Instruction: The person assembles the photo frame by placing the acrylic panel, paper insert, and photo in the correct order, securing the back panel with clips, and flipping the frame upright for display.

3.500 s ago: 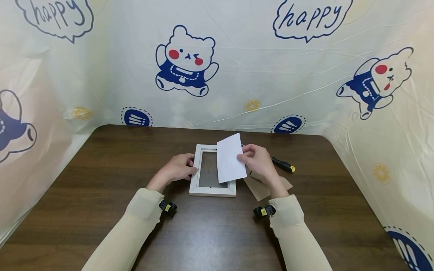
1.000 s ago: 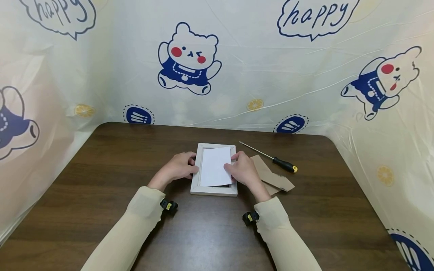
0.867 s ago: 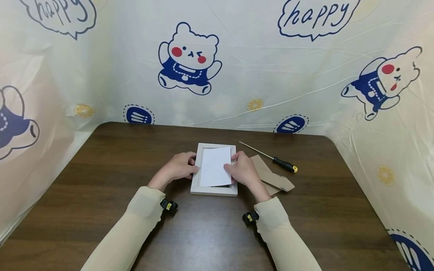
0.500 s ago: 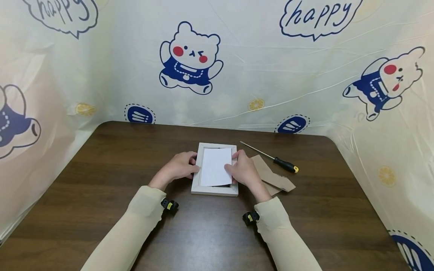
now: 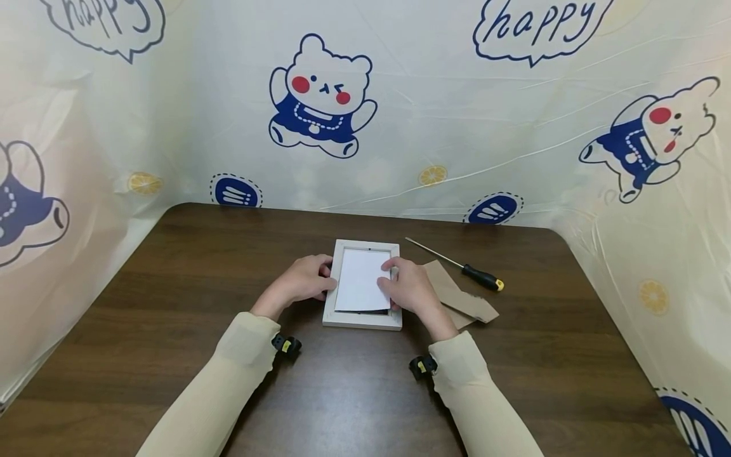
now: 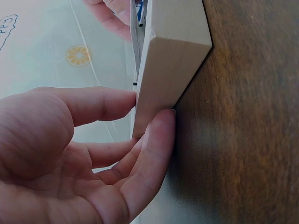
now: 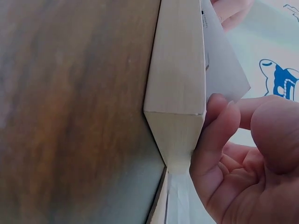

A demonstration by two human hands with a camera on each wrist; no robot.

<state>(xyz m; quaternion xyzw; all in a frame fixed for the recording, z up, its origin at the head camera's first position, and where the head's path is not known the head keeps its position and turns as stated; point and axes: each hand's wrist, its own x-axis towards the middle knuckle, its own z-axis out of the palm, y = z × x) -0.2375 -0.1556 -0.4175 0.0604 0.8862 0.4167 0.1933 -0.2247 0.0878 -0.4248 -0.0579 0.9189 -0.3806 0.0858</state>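
A white picture frame (image 5: 362, 319) lies on the brown table, its opening facing up. A white sheet of paper (image 5: 361, 279) covers most of that opening; its near right corner stands a little raised in the right wrist view. My left hand (image 5: 299, 278) grips the frame's left side, thumb at the upper edge and fingers along the outer side wall (image 6: 173, 84). At the frame's right side, my right hand (image 5: 412, 287) pinches the paper's right edge, with the thumb over the sheet. Some of its curled fingers (image 7: 212, 140) are against the frame's side.
A screwdriver (image 5: 482, 278) with a black and yellow handle lies to the right, its shaft pointing to the far left. Pieces of brown cardboard (image 5: 457, 298) lie between it and my right forearm. A printed curtain (image 5: 400, 127) encloses the table's back and sides.
The paper came down from a raised tilt at the right onto the frame's opening. Since half a second ago it shifted slightly nearer, and my right index finger moved over its edge.
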